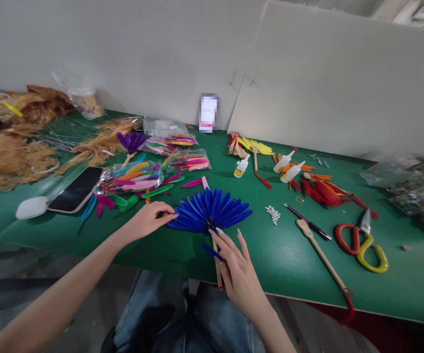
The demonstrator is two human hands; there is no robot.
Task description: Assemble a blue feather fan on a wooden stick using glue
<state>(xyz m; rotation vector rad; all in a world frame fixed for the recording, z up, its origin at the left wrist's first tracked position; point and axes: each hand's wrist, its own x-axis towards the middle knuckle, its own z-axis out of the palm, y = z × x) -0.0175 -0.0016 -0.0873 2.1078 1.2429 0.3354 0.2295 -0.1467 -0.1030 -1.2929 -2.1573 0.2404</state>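
Observation:
A fan of blue feathers lies spread on the table, its wooden handle pointing towards me. At its left edge, my left hand is closed in a pinch on an outer feather tip. Over the fan's base is my right hand, two fingertips touching where the feathers meet the handle and the other fingers stretched out. A loose blue feather sticks out between its thumb and fingers, across the handle. Just beyond the fan lies a pale pink strip.
Bagged coloured feathers, a phone and a white case lie left. Glue bottles, a yellow fan and red feathers stand or lie beyond. White beads, a pen, a wooden stick and scissors lie right.

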